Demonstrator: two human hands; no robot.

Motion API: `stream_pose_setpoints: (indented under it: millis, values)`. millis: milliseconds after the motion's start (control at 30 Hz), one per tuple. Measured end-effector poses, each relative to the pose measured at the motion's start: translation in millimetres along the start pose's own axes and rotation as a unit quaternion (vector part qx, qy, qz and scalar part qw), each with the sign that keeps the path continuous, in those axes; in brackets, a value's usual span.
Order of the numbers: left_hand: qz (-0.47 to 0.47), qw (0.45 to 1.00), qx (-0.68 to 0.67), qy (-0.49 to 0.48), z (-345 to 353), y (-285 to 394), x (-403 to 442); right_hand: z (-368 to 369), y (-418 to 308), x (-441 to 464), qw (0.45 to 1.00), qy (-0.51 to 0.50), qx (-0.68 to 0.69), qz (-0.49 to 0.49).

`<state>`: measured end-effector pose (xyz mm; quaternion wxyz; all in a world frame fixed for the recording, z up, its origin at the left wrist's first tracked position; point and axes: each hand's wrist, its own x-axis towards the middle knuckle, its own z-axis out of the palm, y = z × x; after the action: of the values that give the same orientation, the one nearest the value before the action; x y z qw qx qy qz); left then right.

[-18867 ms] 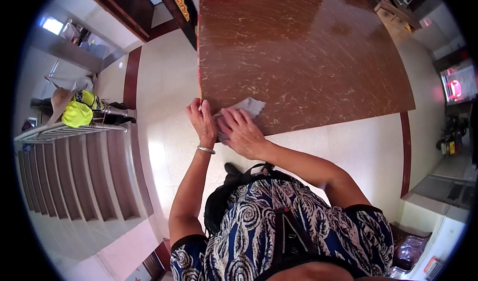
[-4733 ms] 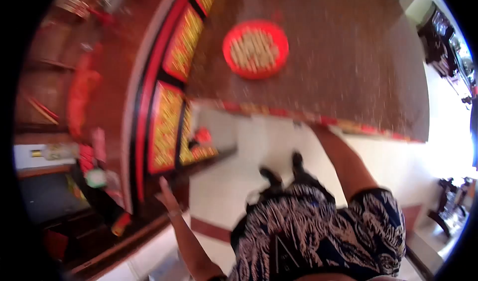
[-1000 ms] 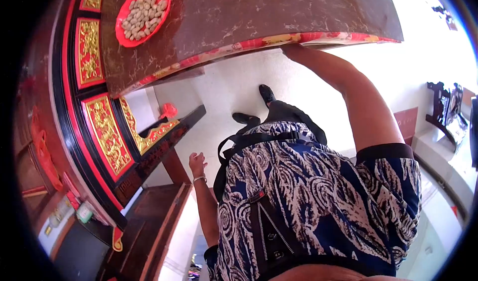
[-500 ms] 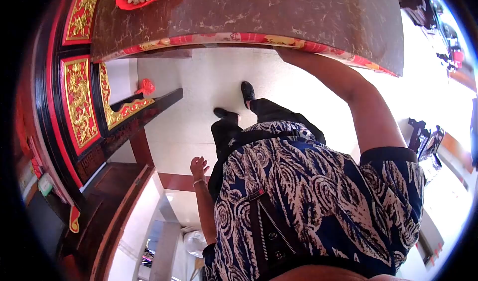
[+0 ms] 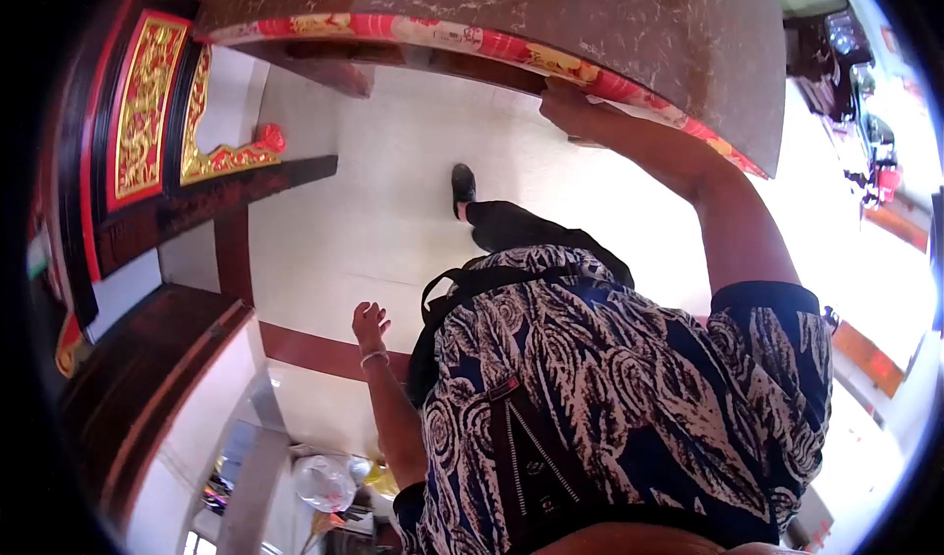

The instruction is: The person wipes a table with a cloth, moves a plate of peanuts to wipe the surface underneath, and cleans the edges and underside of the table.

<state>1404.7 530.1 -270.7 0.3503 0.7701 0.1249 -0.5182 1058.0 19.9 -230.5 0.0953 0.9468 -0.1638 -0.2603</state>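
My left hand (image 5: 371, 327) hangs at my side over the pale floor, its fingers loosely curled and slightly apart with nothing in them. A bracelet circles that wrist. Reaching forward, my right hand (image 5: 570, 108) is just below the front edge of the table (image 5: 629, 24), by its brown wooden underside. The fingers there look closed, but what they grip is hidden. A red and gold patterned strip (image 5: 433, 32) runs along the table's edge, close above that hand.
To the left stands a black, red and gold carved panel (image 5: 147, 108), with a black beam (image 5: 285, 176) jutting out low. A red bundle (image 5: 270, 138) sits near it. One black shoe (image 5: 463, 186) shows on the floor. Plastic bags (image 5: 324, 481) lie behind, lower left.
My view has shifted, and the red plate of peanuts has left it. My right hand now shows more fully below the table edge. My left hand still hangs empty; one shoe has gone from sight.
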Motion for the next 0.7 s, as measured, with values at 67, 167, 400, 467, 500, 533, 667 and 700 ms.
stream_pose_setpoints:
  millis: [67, 167, 400, 467, 500, 533, 667, 700]
  values:
    - [0.001, 1.000, -0.014, -0.006, 4, -14, -20, -7, -2, -4, 0.997, 0.067, -0.023, 0.003]
    - [-0.010, 0.999, -0.035, 0.014, 5, -26, -32, -27, 7, 18, 0.988, -0.140, 0.036, -0.057]
    - [-0.066, 0.995, -0.077, 0.024, -7, -93, -40, -47, -19, -12, 0.955, -0.110, 0.202, 0.186]
    - [-0.112, 0.992, -0.043, 0.033, -8, -106, -34, 15, -12, -17, 0.961, -0.033, 0.200, 0.189]
    - [-0.110, 0.993, -0.040, 0.030, -9, -106, -28, 28, -9, -21, 0.969, 0.032, 0.107, 0.219]
    - [-0.107, 0.993, -0.043, 0.022, -14, -106, -24, 35, -8, -24, 0.965, 0.094, 0.014, 0.246]
    - [-0.081, 0.995, -0.054, 0.017, -18, -83, -30, 22, 30, -17, 0.581, 0.241, 0.650, 0.427]
    - [-0.081, 0.995, -0.057, 0.019, -17, -78, -33, 28, 39, -12, 0.583, 0.240, 0.650, 0.424]
